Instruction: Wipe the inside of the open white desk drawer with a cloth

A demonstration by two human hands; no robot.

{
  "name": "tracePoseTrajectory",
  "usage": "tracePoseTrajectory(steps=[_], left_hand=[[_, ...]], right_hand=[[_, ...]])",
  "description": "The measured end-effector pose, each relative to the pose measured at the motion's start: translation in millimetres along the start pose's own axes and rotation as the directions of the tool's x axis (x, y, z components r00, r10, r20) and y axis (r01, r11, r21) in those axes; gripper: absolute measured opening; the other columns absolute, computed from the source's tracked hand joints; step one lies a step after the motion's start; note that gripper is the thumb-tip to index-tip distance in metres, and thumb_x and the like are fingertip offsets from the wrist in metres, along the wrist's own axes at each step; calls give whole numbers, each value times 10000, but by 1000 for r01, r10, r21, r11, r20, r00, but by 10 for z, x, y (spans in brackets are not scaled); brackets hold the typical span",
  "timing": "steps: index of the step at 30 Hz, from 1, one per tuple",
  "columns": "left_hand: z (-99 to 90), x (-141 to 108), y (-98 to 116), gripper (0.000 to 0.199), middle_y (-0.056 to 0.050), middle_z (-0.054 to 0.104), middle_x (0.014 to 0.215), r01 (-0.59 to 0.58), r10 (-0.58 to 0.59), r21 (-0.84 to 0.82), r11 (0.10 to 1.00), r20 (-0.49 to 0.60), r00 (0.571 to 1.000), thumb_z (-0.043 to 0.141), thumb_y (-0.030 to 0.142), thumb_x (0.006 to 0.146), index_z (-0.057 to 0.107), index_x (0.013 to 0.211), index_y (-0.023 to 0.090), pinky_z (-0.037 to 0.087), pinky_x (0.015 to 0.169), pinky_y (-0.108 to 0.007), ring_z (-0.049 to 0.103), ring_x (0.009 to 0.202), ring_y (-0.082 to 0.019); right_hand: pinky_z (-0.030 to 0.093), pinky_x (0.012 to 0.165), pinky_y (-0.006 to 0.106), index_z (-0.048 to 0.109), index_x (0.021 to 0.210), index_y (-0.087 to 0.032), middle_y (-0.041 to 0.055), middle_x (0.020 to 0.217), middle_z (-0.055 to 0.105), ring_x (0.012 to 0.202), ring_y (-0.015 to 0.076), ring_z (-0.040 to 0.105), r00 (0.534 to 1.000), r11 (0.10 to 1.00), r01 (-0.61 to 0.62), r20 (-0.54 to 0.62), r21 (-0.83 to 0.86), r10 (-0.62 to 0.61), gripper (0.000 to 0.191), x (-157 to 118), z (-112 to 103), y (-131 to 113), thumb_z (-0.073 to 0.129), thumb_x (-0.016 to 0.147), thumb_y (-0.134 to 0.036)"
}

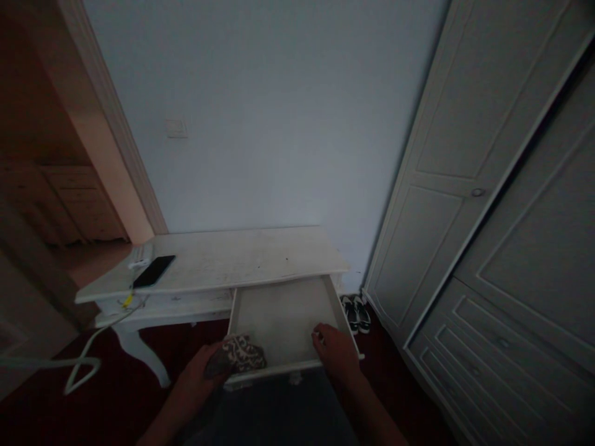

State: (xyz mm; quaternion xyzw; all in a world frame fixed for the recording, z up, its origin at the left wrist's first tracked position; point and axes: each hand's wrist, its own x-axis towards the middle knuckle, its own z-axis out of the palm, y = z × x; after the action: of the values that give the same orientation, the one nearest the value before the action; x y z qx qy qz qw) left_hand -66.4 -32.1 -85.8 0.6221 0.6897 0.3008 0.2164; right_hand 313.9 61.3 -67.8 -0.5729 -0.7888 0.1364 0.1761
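A white drawer [283, 316] stands pulled out of the white table [260, 248]. At its front left corner, my left hand [202, 371] is closed around a dark cloth bundle [244, 353] with a pale scroll pattern, which hangs partly over the drawer's floor. My right hand [332, 347] reaches over the drawer's front right part with its fingers curled together. A small pale spot shows at its fingertips, but I cannot tell whether it is an object.
A black phone [155, 271] and a white plug-like box [141, 255] lie on the table's left end, with a pale cable [86, 356] running off left. Dark shoes [356, 313] stand on the red floor beside a tall wardrobe [432, 186]. A doorway opens at left.
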Motion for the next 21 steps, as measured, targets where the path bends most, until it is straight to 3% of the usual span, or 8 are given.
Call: tracePoseTrajectory(steps=[4, 9, 13, 16, 19, 21], left_hand=[[-42, -314, 269, 523, -70, 671, 1389, 27, -45, 196, 980, 88, 995, 536, 392, 913, 618, 1424, 317, 520, 1074, -409, 676, 1243, -286], [111, -411, 656, 717, -113, 477, 1627, 70, -155, 507, 859, 128, 980, 596, 175, 833, 525, 1527, 343, 508, 1069, -447, 597, 1367, -315], [470, -300, 1168, 836, -133, 545, 1559, -55, -107, 580, 813, 242, 964, 633, 111, 783, 483, 1558, 386, 521, 1014, -492, 657, 1266, -338], [859, -212, 1686, 784, -155, 568, 1524, -183, 41, 515, 838, 274, 961, 654, 192, 822, 478, 1560, 388, 503, 1008, -579, 619, 1296, -391], [1173, -160, 2122, 770, -181, 592, 1472, -232, 101, 437, 869, 303, 948, 725, 235, 795, 520, 1533, 319, 502, 993, -600, 613, 1272, -410], [1286, -144, 2282, 772, -200, 585, 1473, -237, 109, 413, 879, 310, 945, 724, 223, 804, 510, 1543, 281, 512, 985, -563, 606, 1276, -404]], right_hand=[[429, 804, 289, 696, 1066, -238, 43, 1029, 780, 945, 199, 713, 1000, 1000, 0, -24, -10, 0, 236, -7, 4, 1, 485, 1049, -342], [414, 774, 298, 697, 1038, -236, 38, 988, 777, 894, 206, 712, 999, 999, 5, -43, -34, -7, 229, -3, 36, 8, 490, 1049, -334], [427, 776, 306, 699, 985, -241, 50, 956, 769, 883, 220, 706, 997, 1000, 10, -74, 17, -9, 260, -4, 88, -6, 470, 1043, -352], [461, 824, 322, 699, 915, -247, 65, 938, 768, 897, 238, 702, 984, 970, -2, -171, 244, 45, 310, 39, 108, 54, 470, 1021, -428], [509, 825, 338, 694, 905, -240, 84, 921, 769, 867, 245, 708, 956, 906, -30, -253, 422, 149, 490, 101, 25, 176, 351, 1047, -561], [536, 800, 350, 692, 957, -225, 104, 945, 766, 857, 247, 711, 922, 887, -61, -314, 457, 226, 615, 86, -63, 230, 217, 1073, -598]])
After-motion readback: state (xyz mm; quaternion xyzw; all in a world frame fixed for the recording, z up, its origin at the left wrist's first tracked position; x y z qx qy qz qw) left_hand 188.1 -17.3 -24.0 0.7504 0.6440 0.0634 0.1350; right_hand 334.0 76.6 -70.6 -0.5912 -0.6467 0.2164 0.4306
